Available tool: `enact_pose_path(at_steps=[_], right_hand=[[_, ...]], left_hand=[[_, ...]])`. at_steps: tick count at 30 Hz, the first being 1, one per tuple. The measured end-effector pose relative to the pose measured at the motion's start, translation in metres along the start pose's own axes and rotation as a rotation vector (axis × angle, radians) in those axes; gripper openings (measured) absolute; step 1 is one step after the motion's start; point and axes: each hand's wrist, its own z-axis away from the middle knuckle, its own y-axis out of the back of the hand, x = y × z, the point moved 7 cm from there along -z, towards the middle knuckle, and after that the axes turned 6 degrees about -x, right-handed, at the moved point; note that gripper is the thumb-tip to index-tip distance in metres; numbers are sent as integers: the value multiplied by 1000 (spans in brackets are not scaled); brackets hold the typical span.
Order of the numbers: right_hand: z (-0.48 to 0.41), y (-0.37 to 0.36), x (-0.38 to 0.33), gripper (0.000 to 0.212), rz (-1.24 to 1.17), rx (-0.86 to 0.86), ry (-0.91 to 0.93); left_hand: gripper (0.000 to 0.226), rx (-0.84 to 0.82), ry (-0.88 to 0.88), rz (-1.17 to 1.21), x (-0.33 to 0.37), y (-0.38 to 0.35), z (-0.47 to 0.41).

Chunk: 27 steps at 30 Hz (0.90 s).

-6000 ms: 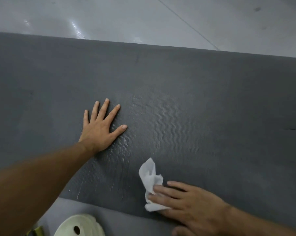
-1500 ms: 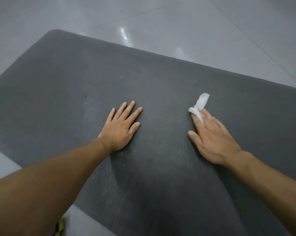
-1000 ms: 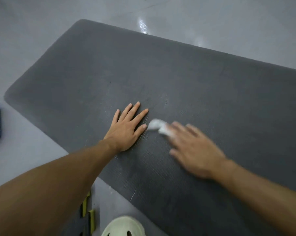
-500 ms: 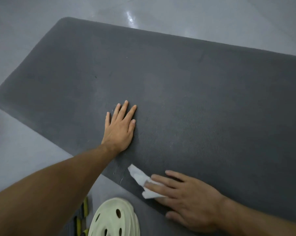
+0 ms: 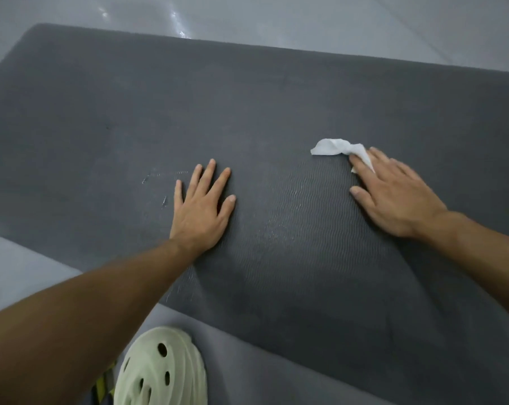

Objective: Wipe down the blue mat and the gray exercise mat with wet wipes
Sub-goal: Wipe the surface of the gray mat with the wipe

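Two grips down on gray exercise mat [image 5: 189, 97], palms flat. Left grip [image 5: 202, 210]: released, holding nothing, fingers straight and slightly spread, pressing bare mat, arm extended forward. Right grip [image 5: 393, 194]: released, fingers [image 5: 361, 171] straight, pinning white wet wipe [image 5: 332, 147] to mat under fingertips. Bunched end of wipe protruding ahead and left of right grip. Pale green perforated shoe [image 5: 162, 369] behind left grip, beside forearm, off mat edge.
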Motion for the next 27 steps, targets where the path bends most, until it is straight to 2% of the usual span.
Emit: enact_pose_path(at_steps=[2, 5, 8, 11, 15, 17, 18, 21, 24, 26, 27], right_hand=[[5, -3, -12, 73, 2, -11, 67], [35, -22, -62, 73, 34, -16, 278], [85, -51, -120, 72, 103, -15, 543], [136, -81, -157, 62, 157, -2, 761], [162, -93, -158, 50, 213, -23, 905], [151, -83, -136, 53, 209, -16, 839], [138, -75, -118, 57, 191, -1, 742], [94, -42, -33, 66, 120, 66, 324], [75, -23, 47, 72, 38, 23, -23], [74, -19, 66, 75, -28, 8, -103], [76, -19, 62, 75, -52, 0, -83]], left_hand=[[62, -12, -79, -20, 14, 0, -2], [61, -51, -258, -77, 53, -5, -9], [56, -62, -220, -41, 73, -8, -25], [56, -54, -189, -50, 77, -11, -30], [58, -25, -196, -88, 78, -14, -27], [59, -4, -190, -91, 78, -14, -27], [60, 4, -188, -96, 78, -13, -26], [59, 26, -187, -103, 77, -12, -24], [57, 25, -191, -98, 79, -13, -25], [57, 21, -187, -92, 79, -13, -25], [57, 24, -185, -91, 79, -13, -25]])
